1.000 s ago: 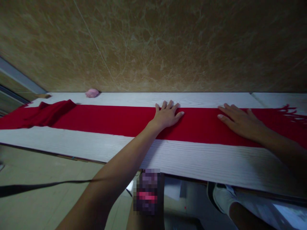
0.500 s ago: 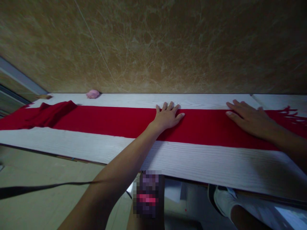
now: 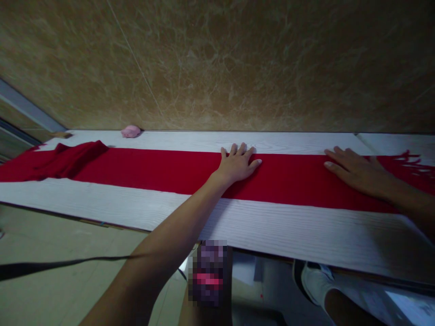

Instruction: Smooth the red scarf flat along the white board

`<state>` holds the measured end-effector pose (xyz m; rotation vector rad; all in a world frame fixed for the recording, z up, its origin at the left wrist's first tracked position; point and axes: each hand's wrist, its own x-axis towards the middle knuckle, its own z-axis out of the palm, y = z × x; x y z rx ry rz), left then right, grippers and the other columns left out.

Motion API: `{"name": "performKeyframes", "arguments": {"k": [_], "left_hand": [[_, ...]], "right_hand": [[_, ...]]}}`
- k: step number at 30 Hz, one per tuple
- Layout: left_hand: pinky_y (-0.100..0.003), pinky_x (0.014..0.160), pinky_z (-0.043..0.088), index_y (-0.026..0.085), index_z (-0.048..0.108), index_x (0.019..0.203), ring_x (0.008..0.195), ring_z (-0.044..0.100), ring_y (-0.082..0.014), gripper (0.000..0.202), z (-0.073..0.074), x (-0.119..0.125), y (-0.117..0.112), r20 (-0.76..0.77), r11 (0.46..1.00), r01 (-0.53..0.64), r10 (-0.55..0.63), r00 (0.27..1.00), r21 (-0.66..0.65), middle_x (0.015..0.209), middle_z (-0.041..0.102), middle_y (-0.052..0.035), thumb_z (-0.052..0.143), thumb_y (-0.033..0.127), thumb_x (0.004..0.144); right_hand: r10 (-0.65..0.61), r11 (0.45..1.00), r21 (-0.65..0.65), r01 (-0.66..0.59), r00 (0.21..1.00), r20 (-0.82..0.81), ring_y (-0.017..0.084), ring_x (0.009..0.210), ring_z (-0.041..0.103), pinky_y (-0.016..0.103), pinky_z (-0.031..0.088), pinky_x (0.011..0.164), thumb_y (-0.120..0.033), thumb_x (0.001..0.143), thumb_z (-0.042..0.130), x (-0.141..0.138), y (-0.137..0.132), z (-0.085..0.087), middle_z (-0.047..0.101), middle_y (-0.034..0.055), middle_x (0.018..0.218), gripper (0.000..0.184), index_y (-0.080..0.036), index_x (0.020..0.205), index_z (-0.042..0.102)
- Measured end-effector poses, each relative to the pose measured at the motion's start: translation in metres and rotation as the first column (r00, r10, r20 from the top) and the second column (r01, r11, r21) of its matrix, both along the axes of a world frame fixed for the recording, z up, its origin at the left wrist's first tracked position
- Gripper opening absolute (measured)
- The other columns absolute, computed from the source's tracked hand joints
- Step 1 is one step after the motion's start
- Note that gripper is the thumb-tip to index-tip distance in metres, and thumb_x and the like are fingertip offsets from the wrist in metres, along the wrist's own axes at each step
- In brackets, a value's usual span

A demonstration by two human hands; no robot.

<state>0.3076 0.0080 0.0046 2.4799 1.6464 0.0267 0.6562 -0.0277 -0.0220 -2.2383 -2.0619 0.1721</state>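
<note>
1. Red scarf (image 3: 163,171) lay stretched lengthwise along the white wooden tabletop (image 3: 272,231), its far left end bunched into a fold (image 3: 73,156).
2. Left hand (image 3: 236,165) pressed flat on the scarf's middle, fingers spread wide, arm reaching out straight from below.
3. Right hand (image 3: 356,171) rested palm down near the fringed end (image 3: 413,160), fingers open and pointing left, gripping nothing.
4. Small pink object (image 3: 130,131) sat against the marbled wall (image 3: 220,63); its shape was too blurred to identify.
5. Scarf's left tip and the right forearm ran out of the picture.
</note>
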Motion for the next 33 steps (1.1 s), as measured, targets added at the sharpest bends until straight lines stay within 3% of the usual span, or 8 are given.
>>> {"name": "performKeyframes", "arguments": {"k": [6, 10, 15, 19, 22, 25, 29, 33], "left_hand": [[-0.071, 0.137, 0.014, 0.031, 0.033, 0.177, 0.173, 0.016, -0.0375, 0.073, -0.002, -0.001, 0.001, -0.003, 1.0, -0.001, 0.001, 1.0, 0.0, 0.188, 0.02, -0.0058, 0.025, 0.066, 0.113], [-0.072, 0.136, 0.014, 0.031, 0.033, 0.177, 0.173, 0.016, -0.0376, 0.073, -0.003, 0.0, 0.001, 0.001, 1.0, 0.003, -0.003, 1.0, 0.002, 0.187, 0.021, -0.0064, 0.025, 0.067, 0.113], [-0.074, 0.135, 0.016, 0.028, 0.036, 0.176, 0.173, 0.019, -0.0392, 0.071, -0.003, -0.001, 0.001, 0.011, 1.0, 0.01, -0.01, 1.0, 0.016, 0.186, 0.024, -0.0095, 0.027, 0.062, 0.114], [-0.075, 0.134, 0.016, 0.027, 0.036, 0.176, 0.172, 0.019, -0.0428, 0.071, -0.006, -0.001, 0.004, 0.009, 1.0, 0.007, -0.007, 1.0, 0.012, 0.186, 0.023, -0.0118, 0.028, 0.061, 0.114], [-0.075, 0.134, 0.016, 0.031, 0.036, 0.176, 0.172, 0.02, -0.0423, 0.07, -0.008, -0.001, 0.006, 0.003, 1.0, 0.008, -0.008, 1.0, 0.011, 0.186, 0.024, -0.0102, 0.027, 0.062, 0.114], [-0.074, 0.134, 0.016, 0.032, 0.036, 0.176, 0.172, 0.021, -0.0413, 0.07, -0.008, -0.001, 0.006, 0.005, 1.0, 0.006, -0.007, 1.0, 0.02, 0.186, 0.025, -0.0097, 0.027, 0.063, 0.114], [-0.075, 0.133, 0.017, 0.028, 0.036, 0.176, 0.172, 0.02, -0.0424, 0.071, -0.005, -0.001, 0.004, 0.011, 1.0, 0.005, -0.005, 1.0, 0.008, 0.186, 0.024, -0.0117, 0.027, 0.062, 0.114], [-0.075, 0.134, 0.017, 0.027, 0.036, 0.176, 0.172, 0.021, -0.0412, 0.071, -0.004, 0.0, 0.001, 0.018, 1.0, 0.015, -0.015, 1.0, 0.016, 0.186, 0.025, -0.0122, 0.027, 0.061, 0.114]], "right_hand": [[0.01, 0.996, 0.088, -0.012, 1.0, 0.025, 0.04, 0.17, 0.024, 0.076, 0.02, 0.131, -0.062, 0.108, 0.021, 0.007, 0.004, 0.002, 0.033, 0.0169, 0.182, 0.079, -0.021, 0.171, 0.046], [-0.006, 0.999, 0.031, 0.005, 0.999, 0.038, 0.041, 0.168, 0.026, 0.075, 0.023, 0.131, -0.06, 0.109, 0.021, 0.013, 0.005, -0.003, 0.034, 0.0168, 0.182, 0.078, -0.021, 0.172, 0.046], [-0.016, 0.998, 0.063, 0.011, 0.997, 0.074, 0.038, 0.171, 0.016, 0.074, 0.019, 0.133, -0.058, 0.112, 0.015, 0.012, 0.001, 0.006, 0.026, 0.0134, 0.185, 0.077, -0.021, 0.175, 0.038], [-0.056, 0.998, -0.004, 0.057, 0.991, 0.119, 0.037, 0.169, 0.027, 0.072, 0.026, 0.131, -0.056, 0.113, 0.019, 0.015, 0.0, 0.006, 0.03, 0.0134, 0.183, 0.073, -0.023, 0.175, 0.039], [-0.079, 0.997, 0.004, 0.079, 0.99, 0.113, 0.035, 0.17, 0.02, 0.072, 0.026, 0.132, -0.056, 0.112, 0.014, 0.022, -0.001, 0.003, 0.025, 0.0102, 0.185, 0.075, -0.024, 0.177, 0.035], [-0.073, 0.997, 0.02, 0.071, 0.987, 0.144, 0.037, 0.171, 0.018, 0.076, 0.024, 0.131, -0.06, 0.112, 0.015, 0.031, -0.002, 0.001, 0.025, 0.0094, 0.185, 0.076, -0.026, 0.177, 0.036], [-0.079, 0.997, -0.004, 0.081, 0.986, 0.147, 0.04, 0.168, 0.027, 0.078, 0.028, 0.128, -0.06, 0.112, 0.017, 0.039, -0.001, 0.0, 0.033, 0.0112, 0.183, 0.074, -0.028, 0.173, 0.043], [-0.09, 0.994, 0.072, 0.082, 0.988, 0.128, 0.043, 0.169, 0.023, 0.08, 0.028, 0.127, -0.062, 0.111, 0.013, 0.043, 0.008, 0.003, 0.025, 0.0093, 0.186, 0.077, -0.03, 0.176, 0.037]]}}
